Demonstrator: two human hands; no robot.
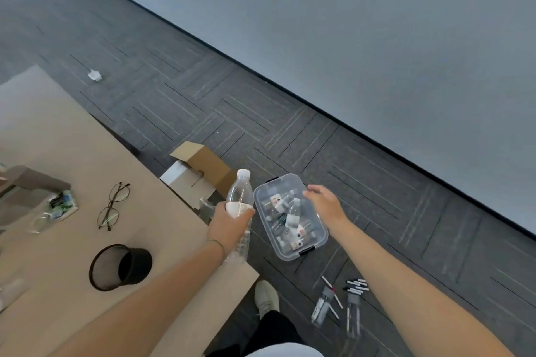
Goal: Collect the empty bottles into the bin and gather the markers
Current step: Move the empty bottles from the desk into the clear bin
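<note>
My left hand [226, 226] grips a clear empty bottle with a white cap [239, 194] around its middle, upright, over the table's right edge. Just right of it, on the carpet, lies a clear plastic bin [262, 223] with several small bottles inside. My right hand [323, 201] hovers over the bin's far right rim with fingers spread, holding nothing. Several markers [355, 287] lie scattered on the floor near my right forearm, beside two clear marker packs [322, 306].
A beige table [58, 139] carries a black mesh cup on its side [120, 266], glasses [113, 206] and a grey object at left. Open cardboard boxes [200, 168] stand on the floor beyond the table. A crumpled paper [95, 75] lies farther off. My shoe [266, 297] is below the bin.
</note>
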